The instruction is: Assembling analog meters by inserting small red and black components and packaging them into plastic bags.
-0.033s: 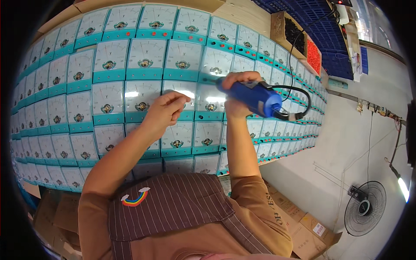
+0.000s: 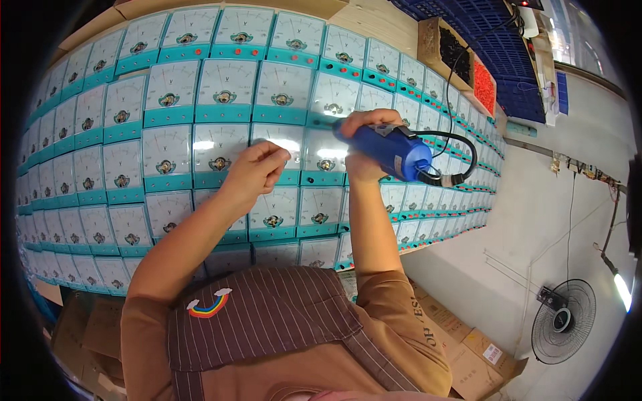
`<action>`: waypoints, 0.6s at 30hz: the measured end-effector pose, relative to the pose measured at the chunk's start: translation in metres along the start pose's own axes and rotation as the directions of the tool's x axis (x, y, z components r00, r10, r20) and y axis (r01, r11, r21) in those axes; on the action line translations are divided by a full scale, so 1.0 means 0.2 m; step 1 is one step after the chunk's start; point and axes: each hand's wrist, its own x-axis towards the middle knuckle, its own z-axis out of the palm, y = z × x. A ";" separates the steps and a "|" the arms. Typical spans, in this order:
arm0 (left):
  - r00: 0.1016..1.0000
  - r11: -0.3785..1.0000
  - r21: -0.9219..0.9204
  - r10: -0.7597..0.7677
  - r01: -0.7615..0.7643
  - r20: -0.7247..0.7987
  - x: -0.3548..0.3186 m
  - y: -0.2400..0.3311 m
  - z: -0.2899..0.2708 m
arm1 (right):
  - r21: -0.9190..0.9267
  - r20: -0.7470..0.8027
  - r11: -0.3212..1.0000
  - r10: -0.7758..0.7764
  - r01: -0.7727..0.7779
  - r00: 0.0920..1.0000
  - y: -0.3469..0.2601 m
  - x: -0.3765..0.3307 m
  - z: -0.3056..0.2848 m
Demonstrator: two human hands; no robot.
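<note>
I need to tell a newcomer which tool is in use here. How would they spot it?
Find the big bench covered with rows of white-and-teal meters. Above its middle right, the right hand grips a blue electric screwdriver, the only solid blue thing there, trailing a looped black cable.

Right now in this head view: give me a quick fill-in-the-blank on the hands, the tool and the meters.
1. The right hand grips an electric screwdriver whose body is ____ in colour.
2. The left hand rests, fingers pinched, on the face of a panel meter with a ____ lower band.
3. A ____ cable loops from the screwdriver's rear end.
4. On the floor at lower right stands a black ____.

Missing words: blue; teal; black; fan
</note>
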 end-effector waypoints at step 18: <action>0.998 0.978 -0.208 0.004 -0.019 -0.070 -0.04 0.07 0.01 | 0.448 -0.139 0.871 0.290 -0.201 0.947 -0.17 -0.03 0.22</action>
